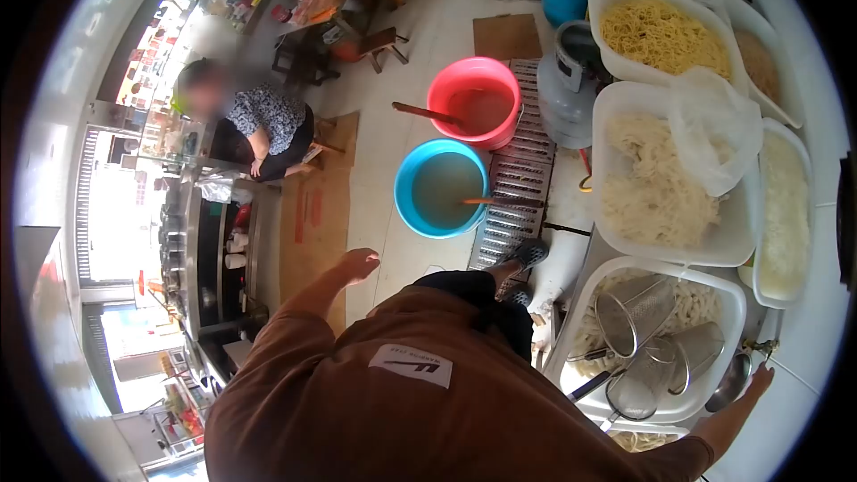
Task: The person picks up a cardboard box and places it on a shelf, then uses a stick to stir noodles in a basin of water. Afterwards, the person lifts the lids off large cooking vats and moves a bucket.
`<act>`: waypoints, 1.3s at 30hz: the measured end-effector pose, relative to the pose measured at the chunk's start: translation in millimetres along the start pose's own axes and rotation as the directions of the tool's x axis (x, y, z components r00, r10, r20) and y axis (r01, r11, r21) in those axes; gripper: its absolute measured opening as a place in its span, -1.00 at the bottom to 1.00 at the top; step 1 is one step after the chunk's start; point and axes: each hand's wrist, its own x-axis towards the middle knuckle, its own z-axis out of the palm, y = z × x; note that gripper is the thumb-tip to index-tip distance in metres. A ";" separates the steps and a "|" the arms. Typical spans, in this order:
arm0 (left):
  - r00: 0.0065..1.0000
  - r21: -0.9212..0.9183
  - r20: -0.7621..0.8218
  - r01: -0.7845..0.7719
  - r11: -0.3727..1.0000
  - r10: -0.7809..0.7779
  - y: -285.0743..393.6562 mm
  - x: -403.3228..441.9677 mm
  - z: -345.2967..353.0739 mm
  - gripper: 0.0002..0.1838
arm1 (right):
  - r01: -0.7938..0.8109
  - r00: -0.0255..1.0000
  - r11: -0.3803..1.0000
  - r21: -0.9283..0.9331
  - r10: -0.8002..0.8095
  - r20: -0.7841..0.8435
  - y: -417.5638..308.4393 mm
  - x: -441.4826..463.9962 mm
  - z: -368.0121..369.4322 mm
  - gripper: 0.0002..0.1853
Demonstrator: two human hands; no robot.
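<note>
My left hand [360, 263] hangs out to the side above the floor, fingers loosely curled, with nothing visible in it. On the far right, my right hand [761, 381] reaches to the wall, close below a metal tap [761, 346] and beside a metal ladle bowl [732, 382]. Whether it touches either one is unclear, and its fingers are too small to read. Left of it, several wire mesh strainers [632, 314] with handles lie over a white tub [737, 303] of thick pale noodles [701, 299].
Beyond stand a white tub [629, 94] of pale noodles, one of yellow noodles [661, 31], and gas cylinders [564, 89]. Blue [406, 214] and red [446, 76] buckets of liquid stand by a floor grate [513, 196]. A seated person [272, 125] is at the left counter.
</note>
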 end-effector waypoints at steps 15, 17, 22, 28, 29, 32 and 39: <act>0.994 -0.038 0.061 0.089 0.995 -0.087 -67.2 -85.3 63.3 -0.62 | 0.489 0.712 0.762 0.424 -0.068 -0.699 -191.0 -170.5 -166.0 -0.72; 0.993 -0.043 0.071 0.099 0.994 -0.096 -78.0 -87.3 68.4 -0.62 | 0.608 0.663 0.684 0.403 -0.158 -0.732 -248.1 -226.3 -198.8 -0.73; 0.991 -0.135 0.097 0.108 0.985 -0.095 -90.9 -78.6 74.9 -0.57 | 0.836 0.384 0.543 -0.082 -0.686 -0.618 -362.0 -331.2 -228.9 -0.71; 0.993 -0.233 0.121 0.026 0.972 0.003 -107.8 -48.5 81.3 -0.57 | 0.870 0.249 0.142 0.472 -0.953 -0.172 -531.5 -525.9 -89.2 -0.70; 0.991 -0.241 0.135 0.025 0.970 0.008 -111.5 -44.2 81.6 -0.57 | 0.841 0.171 0.120 0.528 -0.984 -0.049 -550.1 -562.1 -49.4 -0.70; 0.994 -0.336 0.112 0.020 0.942 0.019 -126.4 -44.0 68.8 -0.59 | 0.932 -0.122 0.016 0.362 -0.926 0.356 -577.4 -618.0 75.1 -0.68; 0.935 -0.497 0.044 0.326 0.804 -0.352 -282.4 -114.0 67.6 -0.67 | 0.982 0.185 0.157 -0.100 -0.887 0.423 -495.5 -590.7 370.6 -0.44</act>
